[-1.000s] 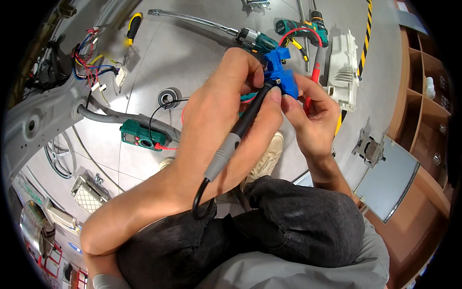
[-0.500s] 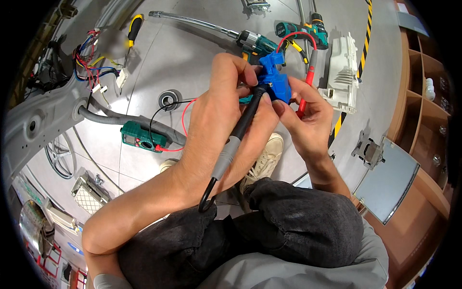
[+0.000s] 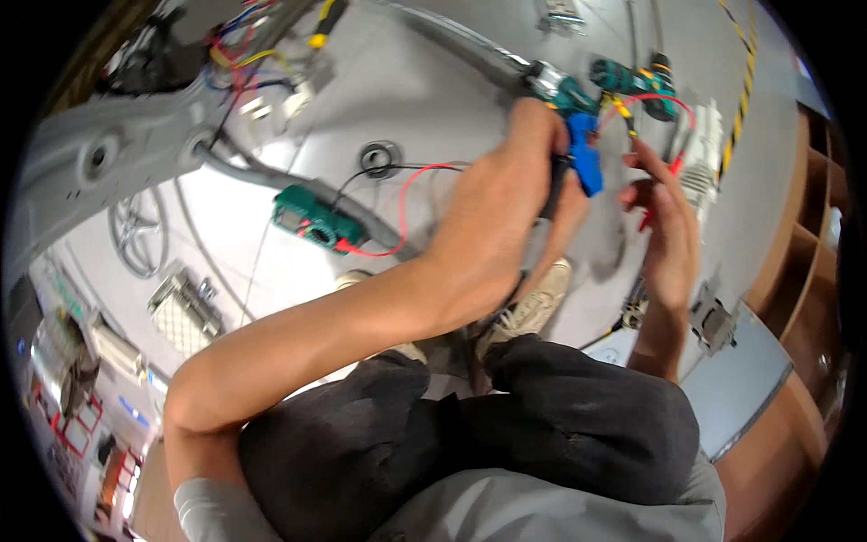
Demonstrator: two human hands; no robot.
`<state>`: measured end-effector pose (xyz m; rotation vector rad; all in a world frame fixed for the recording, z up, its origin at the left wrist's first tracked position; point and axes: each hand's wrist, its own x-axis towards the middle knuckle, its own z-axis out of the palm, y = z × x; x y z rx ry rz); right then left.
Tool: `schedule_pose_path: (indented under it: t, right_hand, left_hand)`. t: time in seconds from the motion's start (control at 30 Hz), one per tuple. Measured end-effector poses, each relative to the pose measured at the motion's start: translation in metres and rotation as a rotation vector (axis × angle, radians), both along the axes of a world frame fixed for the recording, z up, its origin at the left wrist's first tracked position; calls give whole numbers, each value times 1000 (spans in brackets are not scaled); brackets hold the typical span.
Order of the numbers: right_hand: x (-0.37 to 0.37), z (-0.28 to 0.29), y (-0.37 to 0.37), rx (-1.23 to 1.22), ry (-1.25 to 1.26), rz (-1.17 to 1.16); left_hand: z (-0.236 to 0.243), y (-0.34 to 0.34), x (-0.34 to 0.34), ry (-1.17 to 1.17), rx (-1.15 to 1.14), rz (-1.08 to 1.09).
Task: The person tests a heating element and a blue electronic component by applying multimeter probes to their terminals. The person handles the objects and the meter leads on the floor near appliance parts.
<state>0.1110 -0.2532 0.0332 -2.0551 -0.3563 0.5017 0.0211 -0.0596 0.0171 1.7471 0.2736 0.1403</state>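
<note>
A small blue plastic part (image 3: 585,158) is held in my left hand (image 3: 497,212), whose fingers are closed around it. The black test probe (image 3: 554,185) is in the same hand, running down from the blue part and partly hidden by my fingers. To the right, apart from the blue part, my right hand (image 3: 666,212) has its index finger raised. A red test probe (image 3: 675,164) passes behind its fingers and appears held there; motion smears the grip. The green multimeter (image 3: 316,219), with black and red leads, lies on the floor left of my hands.
Beyond my hands lie a green power tool (image 3: 560,88), a green drill (image 3: 646,81) and a white plastic housing (image 3: 703,167). A bearing ring (image 3: 379,158) sits above the multimeter. A grey metal frame with wires (image 3: 126,149) stands left; wooden shelving (image 3: 781,280) is at right.
My right hand has come away from the blue part, taking the red probe with it. My left hand keeps the blue part and black probe. The whole view has shifted.
</note>
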Motion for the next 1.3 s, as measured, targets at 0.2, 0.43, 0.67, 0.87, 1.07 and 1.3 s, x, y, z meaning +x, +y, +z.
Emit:
schedule_pose_path:
  t: [0.2, 0.43, 0.67, 0.87, 1.07, 1.3]
  right_hand:
    - [1, 5, -5, 199, 247, -7]
    - [0, -11, -25, 689, 834, 65]
    - [-12, -8, 0, 650, 441, -73]
    - [-22, 9, 30, 317, 83, 25]
    - [-23, 1, 34, 160, -162, 146]
    - [-20, -6, 33, 48, -312, 250]
  left_hand:
    - [-23, -6, -16, 21, -67, -42]
    - [-39, -9, -23, 35, -72, -46]
    - [-42, -5, -23, 97, -103, -115]
    - [-46, -10, -27, 137, -101, -144]
    - [-37, -8, -23, 70, -52, -229]
    - [-36, -8, -23, 83, -107, -265]
